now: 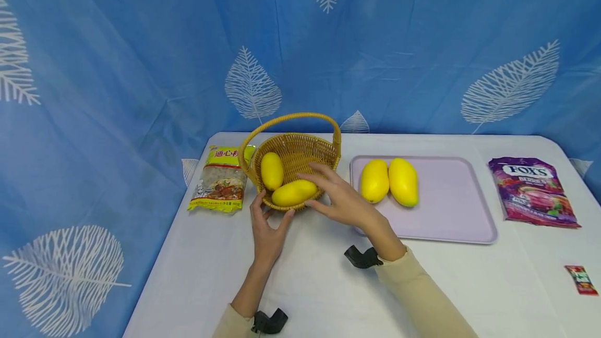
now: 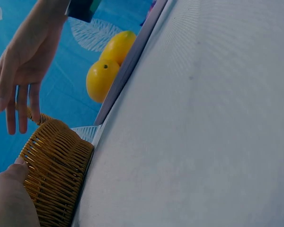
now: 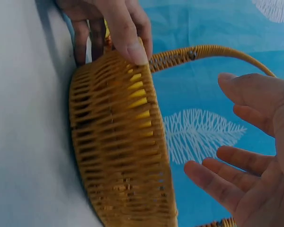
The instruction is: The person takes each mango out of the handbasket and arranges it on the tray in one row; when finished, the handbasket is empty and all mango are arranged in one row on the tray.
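Note:
A wicker basket (image 1: 300, 145) with a tall arched handle stands at the back of the table, holding two yellow mangoes, one upright at its left (image 1: 272, 171) and one lying across its front (image 1: 295, 193). My left hand (image 1: 268, 228) grips the basket's front left side, its thumb against the weave in the left wrist view. Over the basket's right front, my right hand (image 1: 340, 197) hovers with spread fingers and nothing in them. In the right wrist view that hand (image 3: 255, 165) is apart from the rim, and the left thumb (image 3: 137, 53) lies over the rim.
Right of the basket, a lilac tray (image 1: 451, 197) bears two more mangoes (image 1: 374, 181) at its left end. A bag of pasta (image 1: 221, 179) lies left of the basket. At the far right are a purple Fox's candy bag (image 1: 534, 192) and a small red packet (image 1: 581, 279).

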`<state>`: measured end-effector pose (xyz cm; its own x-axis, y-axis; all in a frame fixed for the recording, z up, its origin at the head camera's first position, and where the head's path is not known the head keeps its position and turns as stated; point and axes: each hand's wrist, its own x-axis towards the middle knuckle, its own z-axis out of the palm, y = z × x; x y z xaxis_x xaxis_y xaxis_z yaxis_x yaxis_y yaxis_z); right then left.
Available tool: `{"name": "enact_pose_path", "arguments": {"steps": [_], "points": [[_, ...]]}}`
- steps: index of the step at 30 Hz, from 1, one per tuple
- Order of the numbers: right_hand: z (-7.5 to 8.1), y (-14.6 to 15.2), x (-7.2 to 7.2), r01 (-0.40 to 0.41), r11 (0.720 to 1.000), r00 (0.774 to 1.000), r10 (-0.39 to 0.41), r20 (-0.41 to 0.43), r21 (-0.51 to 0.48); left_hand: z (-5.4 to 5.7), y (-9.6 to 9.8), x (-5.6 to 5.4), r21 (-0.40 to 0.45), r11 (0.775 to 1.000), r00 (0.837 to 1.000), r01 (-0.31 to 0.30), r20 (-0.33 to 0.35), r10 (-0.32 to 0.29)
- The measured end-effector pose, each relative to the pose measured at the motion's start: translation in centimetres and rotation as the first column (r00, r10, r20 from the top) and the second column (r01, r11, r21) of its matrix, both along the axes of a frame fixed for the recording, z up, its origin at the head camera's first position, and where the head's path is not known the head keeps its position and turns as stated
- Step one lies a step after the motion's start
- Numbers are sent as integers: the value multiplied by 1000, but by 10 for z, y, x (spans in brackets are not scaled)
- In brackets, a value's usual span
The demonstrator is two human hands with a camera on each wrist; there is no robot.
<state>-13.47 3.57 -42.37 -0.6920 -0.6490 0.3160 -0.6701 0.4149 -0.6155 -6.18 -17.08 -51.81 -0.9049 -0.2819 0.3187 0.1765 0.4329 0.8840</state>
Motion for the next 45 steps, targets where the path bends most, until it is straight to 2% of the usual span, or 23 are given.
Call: {"name": "enact_pose_path", "arguments": {"steps": [4,9,12,25,33,34,38,40,41,45], "points": [[0,-12,-2,-28,1000,999,28,22,4,1,0,-1,-2,1000,1000,1,-8,-1],[-5,-29,-4,-86,996,992,83,95,26,2,0,-1,-25,1000,1000,-1,-12,0],[-7,-36,-7,-92,994,987,84,134,58,2,0,0,-24,1000,1000,-3,-7,3],[-13,-46,-33,6,990,989,-26,143,140,2,0,-2,-13,1000,1000,-5,-2,5],[-14,-54,-40,-3,980,992,-22,120,201,3,-1,-2,4,1000,1000,1,5,-1],[-14,-55,-41,-6,978,992,-20,121,209,8,1,-1,13,1000,1000,2,7,-2],[-16,-59,-46,-2,974,991,-28,132,224,8,0,-1,12,1000,1000,-4,26,3],[-17,-61,-48,23,974,987,-58,152,225,8,0,-1,3,1000,1000,-4,30,4],[-17,-61,-49,43,974,984,-81,160,224,3,-1,-2,-4,1000,1000,-4,28,4],[-18,-62,-50,129,969,964,-173,200,212,4,-1,-2,-15,1000,1000,2,9,-2]]}}
